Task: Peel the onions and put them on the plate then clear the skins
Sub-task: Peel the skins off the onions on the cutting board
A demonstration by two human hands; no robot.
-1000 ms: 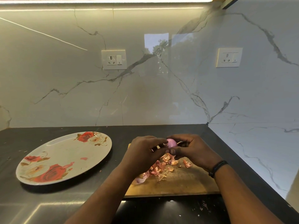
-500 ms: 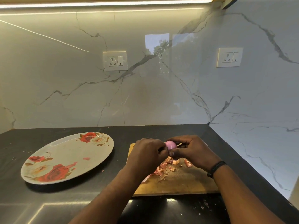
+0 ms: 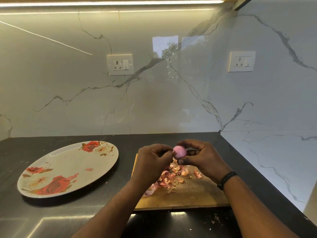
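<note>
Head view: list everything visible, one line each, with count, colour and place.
onion: one, pink, held above the chopping board between both hands.
onion skins: a pile, pinkish-orange, on the chopping board under the hands.
chopping board: one, wooden brown, on the counter right of the plate.
plate: one, white with red roses, on the counter at left, no onion on it.
counter: one, black, with small skin scraps.
sockets: two, white, on the marble wall.
wristband: one, black, on the right wrist.
left hand: pinches at the onion's left side.
right hand: grips the onion.
</note>
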